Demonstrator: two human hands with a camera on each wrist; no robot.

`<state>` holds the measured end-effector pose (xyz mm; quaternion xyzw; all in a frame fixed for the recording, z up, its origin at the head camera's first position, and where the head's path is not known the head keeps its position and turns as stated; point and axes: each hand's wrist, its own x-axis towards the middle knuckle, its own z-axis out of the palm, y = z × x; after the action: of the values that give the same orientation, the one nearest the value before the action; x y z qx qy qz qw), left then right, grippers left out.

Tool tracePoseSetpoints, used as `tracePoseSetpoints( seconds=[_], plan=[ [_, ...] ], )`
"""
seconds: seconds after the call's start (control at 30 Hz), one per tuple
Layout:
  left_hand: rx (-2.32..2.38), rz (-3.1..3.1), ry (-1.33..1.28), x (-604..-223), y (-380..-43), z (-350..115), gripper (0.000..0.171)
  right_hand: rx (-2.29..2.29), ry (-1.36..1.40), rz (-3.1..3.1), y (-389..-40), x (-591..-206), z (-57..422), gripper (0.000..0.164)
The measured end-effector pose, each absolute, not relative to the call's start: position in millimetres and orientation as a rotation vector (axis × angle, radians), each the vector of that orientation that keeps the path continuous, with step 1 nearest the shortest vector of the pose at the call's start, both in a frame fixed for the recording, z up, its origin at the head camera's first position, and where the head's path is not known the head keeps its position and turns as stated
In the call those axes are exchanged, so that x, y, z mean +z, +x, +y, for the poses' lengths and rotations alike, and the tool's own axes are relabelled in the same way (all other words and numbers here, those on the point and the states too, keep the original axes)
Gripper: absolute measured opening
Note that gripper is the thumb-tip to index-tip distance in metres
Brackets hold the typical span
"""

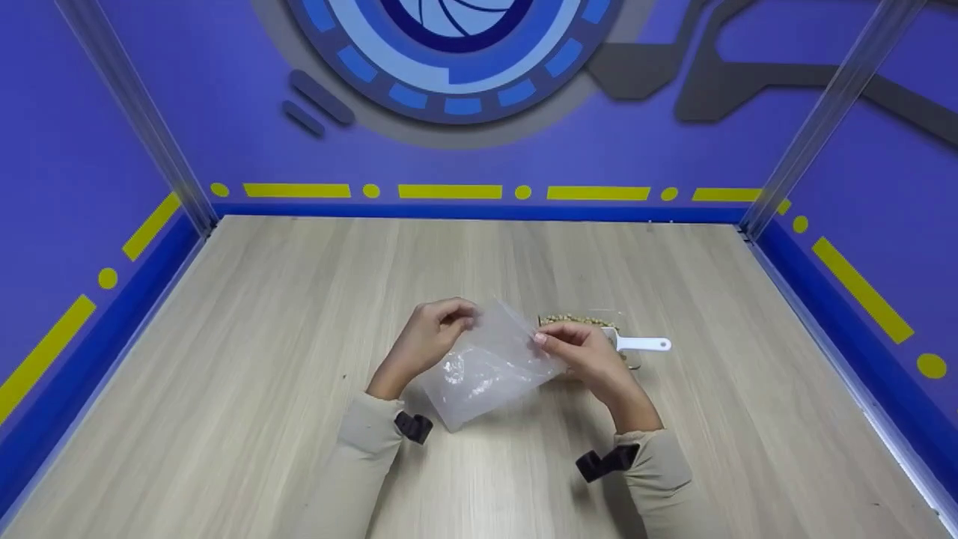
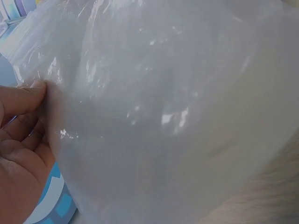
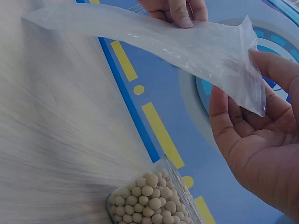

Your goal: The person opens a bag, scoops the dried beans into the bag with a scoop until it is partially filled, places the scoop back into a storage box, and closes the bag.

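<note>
A translucent plastic zip bag (image 1: 486, 378) hangs tilted between both hands above the table, its lower corner pointing toward me. My left hand (image 1: 430, 337) pinches one side of it with thumb and fingers. At the mouth end, my right hand (image 1: 591, 359) grips the bag by its zip strip (image 3: 245, 51), the thumb on one face and the fingers behind. No contents show inside the bag. Just beyond the right hand stands a clear container (image 3: 180, 179) of round beige balls (image 3: 148, 200), partly hidden by that hand in the head view.
A white scoop (image 1: 644, 343) lies at the container, its handle sticking out to the right. Everything rests on a light wood table (image 1: 262, 337). Blue-purple panels (image 1: 464, 165) with yellow marks wall in the back and both sides.
</note>
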<state>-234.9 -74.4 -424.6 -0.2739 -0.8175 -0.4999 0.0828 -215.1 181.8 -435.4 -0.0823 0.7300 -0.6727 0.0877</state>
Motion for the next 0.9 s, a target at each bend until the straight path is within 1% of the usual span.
tracePoseSetpoints(
  seconds=[0.1,0.2,0.3,0.43,0.57,0.67,0.9],
  plan=[
    [-1.46,-2.436,-0.815,-425,-235,-74,0.016,-2.002,-0.26,2.178,-214,-437,182,0.008],
    [-1.406,-2.419,-0.796,-426,-235,-72,0.017,-2.013,-0.251,2.19,-212,-436,181,0.006],
    [-1.348,-2.39,-0.763,-427,-234,-69,0.024,-2.031,-0.188,2.228,-211,-434,179,0.008],
    [-1.288,-2.335,-0.7,-425,-230,-61,0.032,-2.054,-0.076,2.272,-209,-432,178,0.015],
    [-1.258,-2.292,-0.664,-419,-222,-52,0.025,-2.069,-0.023,2.291,-208,-432,177,0.019],
    [-1.259,-2.336,-0.674,-414,-216,-46,0.021,-2.075,-0.025,2.297,-207,-430,176,0.019],
    [-1.324,-2.537,-0.679,-411,-209,-36,0.03,-2.082,-0.132,2.282,-204,-430,171,0.019]
  ],
)
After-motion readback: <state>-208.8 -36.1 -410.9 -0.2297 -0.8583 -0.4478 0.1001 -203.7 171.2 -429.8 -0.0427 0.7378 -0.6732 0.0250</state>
